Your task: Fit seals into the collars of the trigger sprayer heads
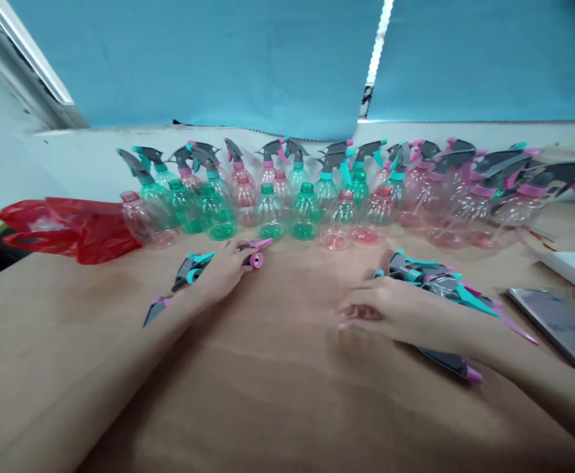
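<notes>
Left grip: left hand (226, 264) curled around grey-and-pink plastic spray head (255, 261)
Right grip: right hand (379, 305) half-curled, contents unclear, by grey-teal-pink plastic spray-head pile (432, 281)
Far boundary: translucent pink-and-green plastic bottles (270, 220)
Between hands: brown wooden tabletop (295, 309)

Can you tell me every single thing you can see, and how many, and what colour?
Open bottles: about ten, pink or green, front of the rows
Bottles with spray tops: over ten, pink or green, behind and right
Left loose spray tops: a few, grey with pink or turquoise, by the left hand
Right loose spray tops: a heap, same colours, by the right hand
Bag: one, red, left
Flat object: one, greyish, right
Box-like thing: one, white, right
Table: one, brown, underneath
Cloth: two stretches, blue, top
Wall: white, behind
Left hand: one, bare, on a spray top
Right hand: one, bare, fingers curled
</notes>
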A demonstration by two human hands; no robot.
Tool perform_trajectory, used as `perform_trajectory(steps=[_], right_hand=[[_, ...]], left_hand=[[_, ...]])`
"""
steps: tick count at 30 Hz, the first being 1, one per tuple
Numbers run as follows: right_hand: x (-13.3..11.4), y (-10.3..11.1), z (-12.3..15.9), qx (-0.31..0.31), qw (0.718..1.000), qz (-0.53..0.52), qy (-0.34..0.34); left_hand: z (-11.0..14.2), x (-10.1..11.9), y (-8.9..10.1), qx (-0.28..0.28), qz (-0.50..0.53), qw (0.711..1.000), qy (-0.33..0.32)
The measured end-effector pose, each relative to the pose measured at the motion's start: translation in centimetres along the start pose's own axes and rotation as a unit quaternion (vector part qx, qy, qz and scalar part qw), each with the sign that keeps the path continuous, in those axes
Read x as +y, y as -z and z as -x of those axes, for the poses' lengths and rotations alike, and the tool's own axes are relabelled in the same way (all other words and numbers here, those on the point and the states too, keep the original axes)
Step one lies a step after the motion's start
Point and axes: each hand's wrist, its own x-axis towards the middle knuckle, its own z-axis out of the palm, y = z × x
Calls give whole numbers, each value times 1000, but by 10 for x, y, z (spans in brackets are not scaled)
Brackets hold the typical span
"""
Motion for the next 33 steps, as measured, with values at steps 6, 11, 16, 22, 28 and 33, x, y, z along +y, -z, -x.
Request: perform_trajectory(steps=[6, 11, 16, 22, 28, 33], right_hand=[[0, -6, -5, 10, 1000, -18, 18], [1, -2, -4, 64, 997, -25, 26], [2, -1, -2, 54, 998, -25, 23], [14, 7, 0, 56, 998, -23, 11], [20, 15, 2, 68, 997, -26, 2], [17, 19, 5, 107, 994, 4, 9]], left_hand=[[8, 49, 6, 6, 47, 998, -39], [24, 108, 2, 31, 125, 986, -102], [25, 139, -21, 18, 215, 965, -148], [14, 141, -36, -9, 204, 966, -160], [6, 148, -38, -75, 175, 964, -186], [8, 147, -36, -13, 224, 960, -165]])
